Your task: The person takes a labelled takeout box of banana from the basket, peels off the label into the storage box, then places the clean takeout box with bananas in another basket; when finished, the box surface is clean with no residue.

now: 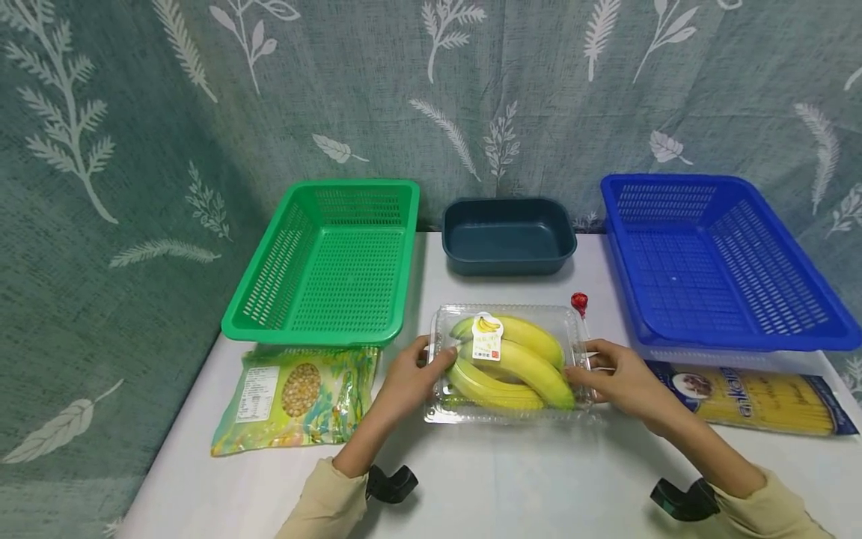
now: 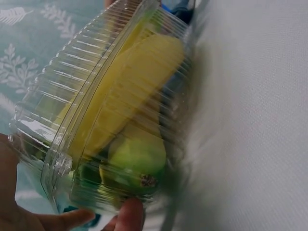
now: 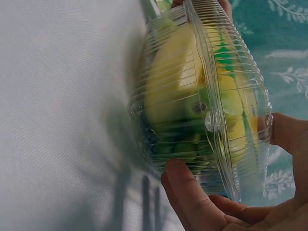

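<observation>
- Left grip [image 1: 409, 380] and right grip [image 1: 621, 378] held opposite ends of the clear box [image 1: 471, 416]; too hard a squeeze could have buckled it.
- A tilt could have slid the bananas [image 1: 508, 367] endwise.
- At the counter's [image 1: 512, 479] middle, any rightward drift could have caught the lollipop [image 1: 579, 302] near its far right corner.
</observation>
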{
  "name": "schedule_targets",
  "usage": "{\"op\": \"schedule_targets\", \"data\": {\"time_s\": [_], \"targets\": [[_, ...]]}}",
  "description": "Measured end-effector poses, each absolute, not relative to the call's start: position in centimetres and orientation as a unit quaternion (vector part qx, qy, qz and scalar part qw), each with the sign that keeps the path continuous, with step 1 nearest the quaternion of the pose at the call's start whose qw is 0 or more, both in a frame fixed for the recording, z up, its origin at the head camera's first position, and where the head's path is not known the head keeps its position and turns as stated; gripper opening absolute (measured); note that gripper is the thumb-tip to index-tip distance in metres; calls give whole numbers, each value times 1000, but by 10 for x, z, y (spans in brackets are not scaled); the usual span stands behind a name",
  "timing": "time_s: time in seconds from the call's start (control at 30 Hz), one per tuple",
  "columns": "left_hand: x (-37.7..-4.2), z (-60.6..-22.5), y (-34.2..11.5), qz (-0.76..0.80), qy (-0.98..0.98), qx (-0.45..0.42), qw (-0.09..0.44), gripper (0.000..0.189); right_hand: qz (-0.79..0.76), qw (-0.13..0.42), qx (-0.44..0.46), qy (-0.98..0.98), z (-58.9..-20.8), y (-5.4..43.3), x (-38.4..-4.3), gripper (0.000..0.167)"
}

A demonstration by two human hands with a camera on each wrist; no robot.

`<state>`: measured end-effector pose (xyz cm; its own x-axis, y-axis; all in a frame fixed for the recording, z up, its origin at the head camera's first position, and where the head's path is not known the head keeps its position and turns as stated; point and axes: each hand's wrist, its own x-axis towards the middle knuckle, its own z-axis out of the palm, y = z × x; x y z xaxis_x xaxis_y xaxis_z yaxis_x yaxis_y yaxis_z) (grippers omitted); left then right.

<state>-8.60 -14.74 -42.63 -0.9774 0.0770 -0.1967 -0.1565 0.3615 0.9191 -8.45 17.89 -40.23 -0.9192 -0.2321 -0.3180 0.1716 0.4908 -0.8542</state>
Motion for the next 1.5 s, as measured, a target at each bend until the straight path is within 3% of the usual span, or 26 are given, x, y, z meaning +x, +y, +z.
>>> {"op": "schedule_targets", "data": {"time_s": [0.43,0.6,0.77,1.0,1.5], "targets": [[-83,-424,-154,565,819,-33,98,52,-467,181,-30,865,-398,173,-89,78],[-82,-420,-156,555,824,-39,104,54,-407,107,-76,904,-385,172,-92,77],[-83,-417,-155,549,829,-38,104,55,-374,6,-124,919,-366,168,-100,60],[-83,-415,-153,548,830,-32,100,56,-349,-58,-197,914,-343,156,-119,43],[-88,-426,-143,558,822,-41,105,53,-293,35,-328,897,-332,104,-158,31]]}}
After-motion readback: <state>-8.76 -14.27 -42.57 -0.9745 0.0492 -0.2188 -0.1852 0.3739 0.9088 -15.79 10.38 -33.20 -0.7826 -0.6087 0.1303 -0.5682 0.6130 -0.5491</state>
